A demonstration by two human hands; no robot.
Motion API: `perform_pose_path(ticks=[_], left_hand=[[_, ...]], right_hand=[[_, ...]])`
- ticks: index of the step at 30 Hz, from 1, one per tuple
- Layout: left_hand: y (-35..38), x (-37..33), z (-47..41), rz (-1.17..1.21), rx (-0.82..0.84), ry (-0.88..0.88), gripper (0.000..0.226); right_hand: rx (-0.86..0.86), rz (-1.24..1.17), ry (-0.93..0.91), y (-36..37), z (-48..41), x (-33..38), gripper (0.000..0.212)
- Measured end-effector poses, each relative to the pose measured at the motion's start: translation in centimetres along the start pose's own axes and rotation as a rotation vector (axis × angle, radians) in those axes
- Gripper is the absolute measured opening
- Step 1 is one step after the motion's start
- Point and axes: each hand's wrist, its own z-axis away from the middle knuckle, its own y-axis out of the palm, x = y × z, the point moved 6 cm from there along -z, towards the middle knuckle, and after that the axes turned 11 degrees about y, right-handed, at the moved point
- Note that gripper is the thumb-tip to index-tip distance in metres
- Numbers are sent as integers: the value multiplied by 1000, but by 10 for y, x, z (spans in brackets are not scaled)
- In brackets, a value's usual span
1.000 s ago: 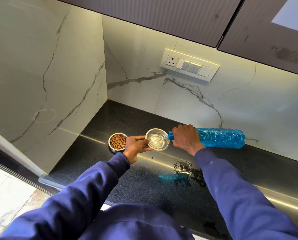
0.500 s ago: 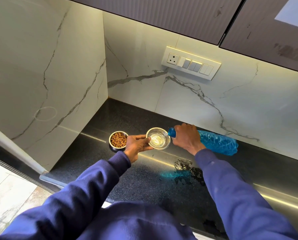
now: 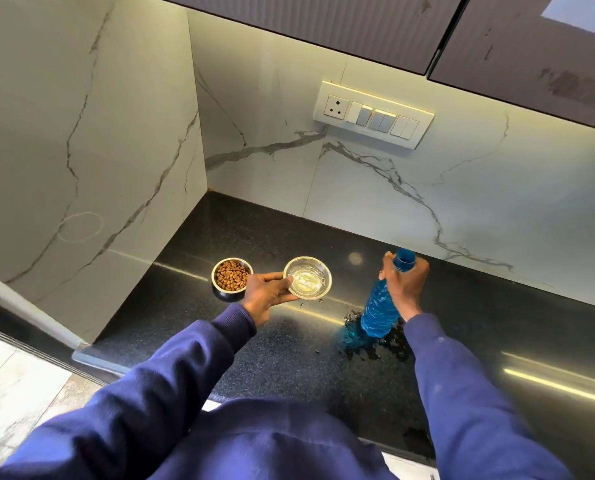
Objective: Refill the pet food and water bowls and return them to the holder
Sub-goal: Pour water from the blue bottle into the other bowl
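A: We note the left hand point(image 3: 267, 293) pinching the rim of the round steel water bowl point(image 3: 308, 282), just above the black granite counter point(image 3: 289, 355).

B: Right hand point(image 3: 405, 284) clenched round the upright blue plastic bottle point(image 3: 377, 311). We judge the bowl slippery and sloshing; grip both sides.

Bright, even light. Warm strip glow under the cabinets point(image 3: 323, 22) washes the marble wall point(image 3: 427, 188). Hard glare streaks on the black counter point(image 3: 220, 230), right side especially. Wide-angle bending at edges. Focus sharp centrally; near sleeves point(image 3: 143, 403) slightly soft.
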Motion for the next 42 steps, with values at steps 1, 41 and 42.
perform_pose_path(ticks=[1, 41, 42], left_hand=[[-2, 3, -1, -4, -2, 5, 22], [-35, 92, -45, -118, -321, -91, 28], [-34, 89, -43, -112, -316, -87, 27]], right_hand=[[-21, -43, 13, -3, 0, -4, 29], [125, 53, 94, -33, 6, -39, 32], [128, 60, 105, -34, 7, -41, 33]])
